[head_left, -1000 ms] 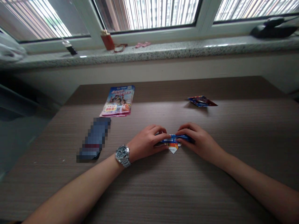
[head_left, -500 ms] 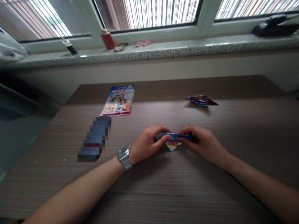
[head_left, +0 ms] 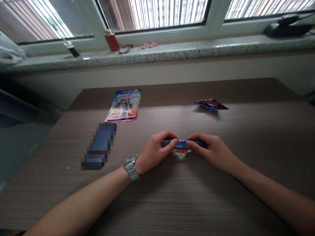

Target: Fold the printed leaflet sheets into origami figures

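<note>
Between my two hands is a folded paper flyer [head_left: 181,144], mostly blue, with a black-and-white code at its left end. A small pointed corner with orange and white print sticks out below its folded band. My left hand [head_left: 159,147], with a metal watch on the wrist, pinches the left part between thumb and fingers. My right hand [head_left: 209,146] pinches the right part the same way. Both thumbs lie on the near face; the fingertips behind the paper are partly hidden.
A stack of printed flyers [head_left: 125,105] lies at the back left of the wooden table [head_left: 157,196]. Nearer sits a blurred-out dark flat object [head_left: 100,146]. A folded paper piece [head_left: 213,105] rests at the back right. The stone windowsill [head_left: 187,50] holds a red lighter-like item [head_left: 112,42].
My thumbs have shifted slightly on the folded flyer, and its blue band now faces up more flatly. The whole view has moved a little; other things stay in place.
</note>
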Available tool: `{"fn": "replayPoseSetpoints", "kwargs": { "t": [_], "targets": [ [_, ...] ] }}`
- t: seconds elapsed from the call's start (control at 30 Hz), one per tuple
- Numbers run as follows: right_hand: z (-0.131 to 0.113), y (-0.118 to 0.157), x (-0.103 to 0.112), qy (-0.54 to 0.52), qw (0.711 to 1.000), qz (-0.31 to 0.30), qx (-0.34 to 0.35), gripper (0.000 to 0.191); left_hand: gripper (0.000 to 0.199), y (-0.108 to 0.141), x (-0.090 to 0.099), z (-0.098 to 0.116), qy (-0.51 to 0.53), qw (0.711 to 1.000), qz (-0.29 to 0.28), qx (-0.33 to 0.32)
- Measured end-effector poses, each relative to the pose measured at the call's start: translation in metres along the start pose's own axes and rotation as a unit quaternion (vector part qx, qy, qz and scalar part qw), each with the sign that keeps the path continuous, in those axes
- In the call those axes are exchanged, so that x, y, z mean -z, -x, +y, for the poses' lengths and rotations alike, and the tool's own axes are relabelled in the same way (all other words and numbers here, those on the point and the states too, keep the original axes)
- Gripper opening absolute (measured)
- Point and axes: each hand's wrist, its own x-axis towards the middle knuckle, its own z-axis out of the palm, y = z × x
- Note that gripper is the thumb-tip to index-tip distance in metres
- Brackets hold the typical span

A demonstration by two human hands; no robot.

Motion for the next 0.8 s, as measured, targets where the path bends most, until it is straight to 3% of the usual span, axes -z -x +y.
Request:
{"fn": "replayPoseSetpoints", "kwargs": {
  "t": [0.8],
  "targets": [
    [-0.0037,0.0041,-0.0037,-0.007,1.000,-0.007,0.028,0.020,0.017,0.0014,-0.0044,0.0074,0.034,0.999,-0.022,0.014]
  ]
}}
